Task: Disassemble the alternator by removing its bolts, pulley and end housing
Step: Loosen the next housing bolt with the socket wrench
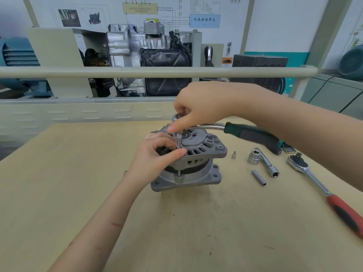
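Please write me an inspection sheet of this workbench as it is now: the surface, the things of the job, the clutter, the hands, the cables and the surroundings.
Surface: tan table, some dark specks.
Job's things: alternator stands upright; green-handled ratchet with a socket extension is set on a bolt at its top.
Clutter: red-handled ratchet, large socket, long sockets, small bit, all loose to the right.
Hands: left hand pinches the extension; right hand grips the ratchet head.
Cables: black cable at back right.
Surroundings: cutaway gearbox display behind a rail, wall charts.
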Action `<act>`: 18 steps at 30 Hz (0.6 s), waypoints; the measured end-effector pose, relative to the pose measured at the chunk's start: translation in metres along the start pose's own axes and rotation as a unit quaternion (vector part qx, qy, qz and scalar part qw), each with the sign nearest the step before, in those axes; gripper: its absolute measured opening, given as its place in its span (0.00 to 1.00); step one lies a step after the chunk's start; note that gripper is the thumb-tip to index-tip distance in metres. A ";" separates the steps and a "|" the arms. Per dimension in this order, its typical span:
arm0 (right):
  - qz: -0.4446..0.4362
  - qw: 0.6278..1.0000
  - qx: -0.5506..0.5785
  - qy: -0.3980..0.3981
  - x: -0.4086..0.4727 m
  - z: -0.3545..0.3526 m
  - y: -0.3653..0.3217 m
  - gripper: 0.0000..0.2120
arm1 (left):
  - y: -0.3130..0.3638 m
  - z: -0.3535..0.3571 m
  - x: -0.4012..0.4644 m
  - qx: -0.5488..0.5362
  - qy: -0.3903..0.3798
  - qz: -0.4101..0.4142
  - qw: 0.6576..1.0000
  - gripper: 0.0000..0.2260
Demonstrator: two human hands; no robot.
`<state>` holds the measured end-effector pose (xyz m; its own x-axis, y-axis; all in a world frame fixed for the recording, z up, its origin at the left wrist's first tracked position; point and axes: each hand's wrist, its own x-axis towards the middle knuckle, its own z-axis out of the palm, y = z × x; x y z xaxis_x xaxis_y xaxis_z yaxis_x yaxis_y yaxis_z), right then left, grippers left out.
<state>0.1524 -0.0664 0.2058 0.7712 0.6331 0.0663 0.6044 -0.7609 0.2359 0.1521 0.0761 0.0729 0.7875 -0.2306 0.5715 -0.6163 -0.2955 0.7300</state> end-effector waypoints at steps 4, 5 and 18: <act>-0.037 0.998 0.038 -0.023 -0.004 -0.004 0.005 0.15 | 0.002 -0.006 0.002 -0.013 -0.037 -0.008 0.999 0.04; -0.050 0.997 0.053 -0.029 -0.005 -0.005 0.005 0.13 | 0.001 -0.007 0.001 -0.007 -0.045 -0.008 0.999 0.07; 0.001 0.999 -0.033 0.025 0.000 0.003 -0.003 0.26 | -0.001 -0.002 0.000 0.004 -0.013 0.002 1.000 0.09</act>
<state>0.1511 -0.0643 0.2020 0.7603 0.6395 0.1140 0.5874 -0.7517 0.2998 0.1526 0.0781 0.0734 0.7845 -0.2561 0.5648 -0.6200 -0.3019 0.7242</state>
